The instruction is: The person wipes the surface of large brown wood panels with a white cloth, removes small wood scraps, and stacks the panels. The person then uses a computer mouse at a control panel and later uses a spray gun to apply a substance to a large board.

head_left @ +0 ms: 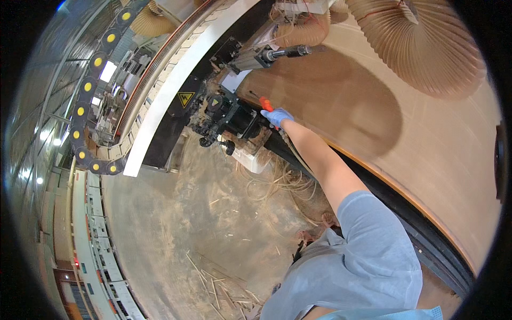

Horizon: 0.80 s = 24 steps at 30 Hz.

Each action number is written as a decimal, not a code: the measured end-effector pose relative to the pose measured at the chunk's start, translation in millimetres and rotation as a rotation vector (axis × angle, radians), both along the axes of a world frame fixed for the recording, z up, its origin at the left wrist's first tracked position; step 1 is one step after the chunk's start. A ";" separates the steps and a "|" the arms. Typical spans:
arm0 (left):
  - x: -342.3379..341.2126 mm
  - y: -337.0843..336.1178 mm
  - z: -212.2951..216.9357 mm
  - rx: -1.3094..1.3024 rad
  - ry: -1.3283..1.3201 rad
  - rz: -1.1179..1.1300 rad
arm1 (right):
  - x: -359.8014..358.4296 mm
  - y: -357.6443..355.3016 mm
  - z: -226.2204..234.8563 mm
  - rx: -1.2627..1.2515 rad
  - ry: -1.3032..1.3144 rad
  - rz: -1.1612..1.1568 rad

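Note:
My right hand (277, 116), in a blue glove, is closed round an orange-red air blow gun (266, 104) at the end of my outstretched arm. Its thin dark nozzle points up and left, toward the machine. A hose (292, 146) runs back from below my hand along the forearm. Just left of the glove stands a dusty black machine unit (240, 118) with knobs and fittings. Behind my hand lies a broad brown board surface (325, 101). My left hand is out of view.
A metal cylinder (256, 60) juts out above the unit. Ribbed ducts (421, 48) hang at the upper right. A white machine beam (176, 90) and a cable chain (88, 86) curve along the left. Tangled strips (280, 184) and wood offcuts (213, 285) litter the floor.

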<state>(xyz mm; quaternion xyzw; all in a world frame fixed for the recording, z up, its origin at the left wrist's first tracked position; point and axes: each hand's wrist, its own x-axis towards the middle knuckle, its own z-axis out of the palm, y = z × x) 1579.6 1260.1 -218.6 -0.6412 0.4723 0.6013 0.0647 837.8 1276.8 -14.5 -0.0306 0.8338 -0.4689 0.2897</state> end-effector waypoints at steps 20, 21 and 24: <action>-7.5 -29.9 24.6 -0.020 -0.055 -0.131 | 44.5 31.0 -63.5 0.029 -0.126 0.109; -5.4 -30.9 26.6 -0.021 -0.059 -0.139 | 40.2 24.2 -59.1 0.034 -0.141 0.108; -1.3 -40.2 36.9 -0.046 -0.064 -0.159 | 20.5 11.9 -56.6 -0.007 -0.090 0.123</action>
